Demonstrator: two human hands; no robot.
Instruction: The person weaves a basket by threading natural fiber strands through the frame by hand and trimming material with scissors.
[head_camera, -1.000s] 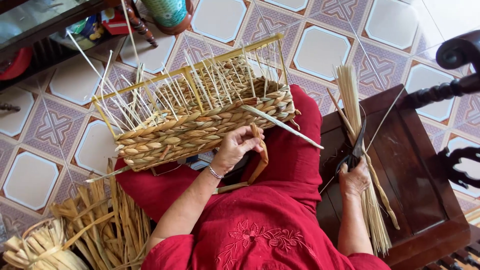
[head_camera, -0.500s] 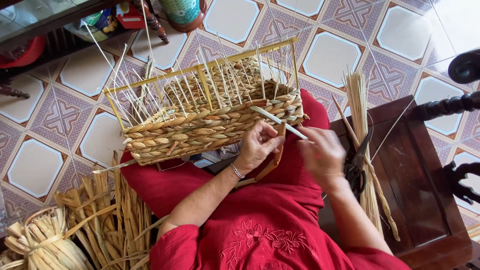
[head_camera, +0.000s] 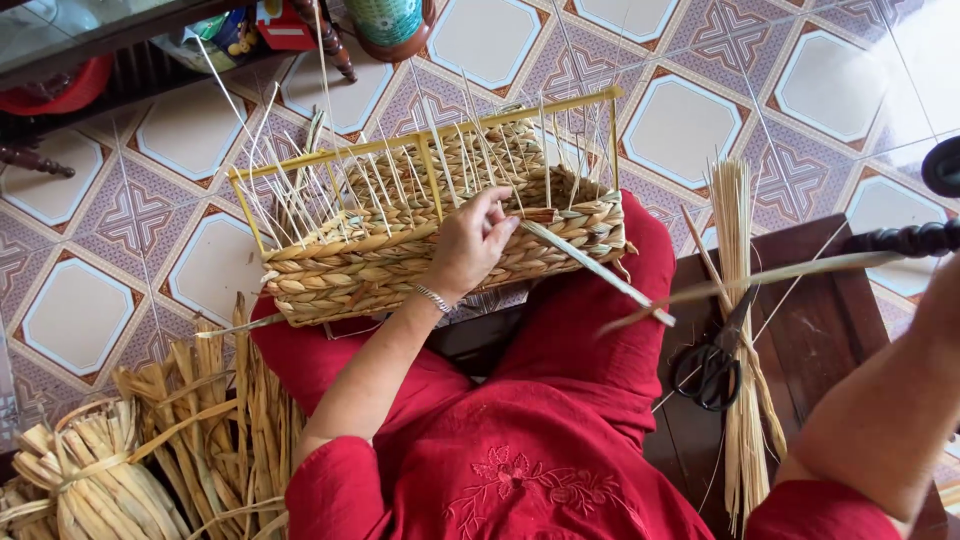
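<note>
Grip: our left hand presses on the front wall of the half-woven basket, fingers bent over its top edge and pinching the near end of a long flat strand; our right hand is out of view past the right edge, so we cannot tell its grip, and only the forearm shows.
Change: half a second ago both our hands met at the basket's right end; now the right arm has swung out wide to the right and a long reed stretches across toward it.
Basket: it rests on our lap, on the red dress, directly under the left hand, with thin upright stakes rising from its yellow frame.
Pose: left arm reaches forward, wrist straight, a bracelet at the wrist.
Around: scissors lie on a reed bundle on the dark wooden stool; more bundles sit on the tiled floor.
</note>
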